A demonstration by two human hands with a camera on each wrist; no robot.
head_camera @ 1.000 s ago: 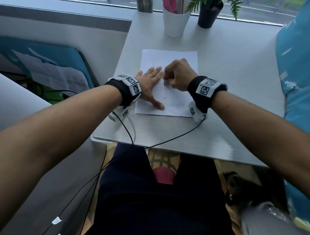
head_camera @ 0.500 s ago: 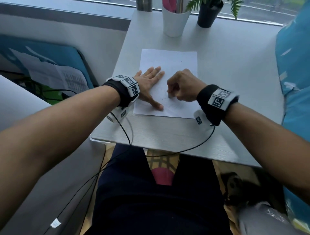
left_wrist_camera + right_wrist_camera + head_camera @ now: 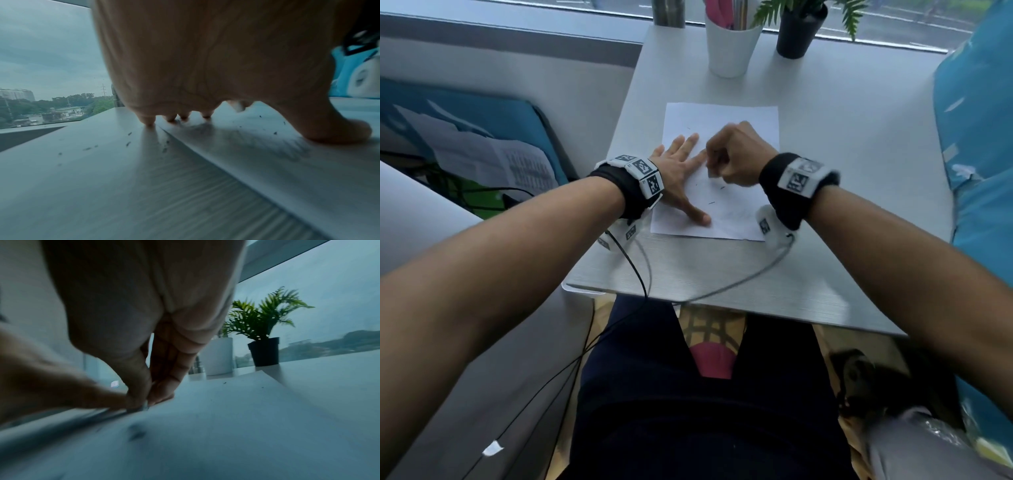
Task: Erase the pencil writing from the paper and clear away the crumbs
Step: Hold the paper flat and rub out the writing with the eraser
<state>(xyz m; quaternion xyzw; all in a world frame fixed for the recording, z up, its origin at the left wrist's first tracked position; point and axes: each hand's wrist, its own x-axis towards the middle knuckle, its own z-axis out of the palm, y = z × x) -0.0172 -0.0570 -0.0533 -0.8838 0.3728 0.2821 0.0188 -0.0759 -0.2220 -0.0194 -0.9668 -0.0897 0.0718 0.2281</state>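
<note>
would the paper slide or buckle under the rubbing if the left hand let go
Probably both: the paper is one thin loose sheet on a smooth table, so it likely skids. The left hand presses flat on it beside the right hand, suggesting it needs pinning.

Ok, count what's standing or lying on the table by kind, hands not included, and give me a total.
Sheets of paper: 1
White cups: 1
Potted plants: 1
Metal cylinders: 1
Total: 4, plus scattered eraser crumbs too small to count.
</note>
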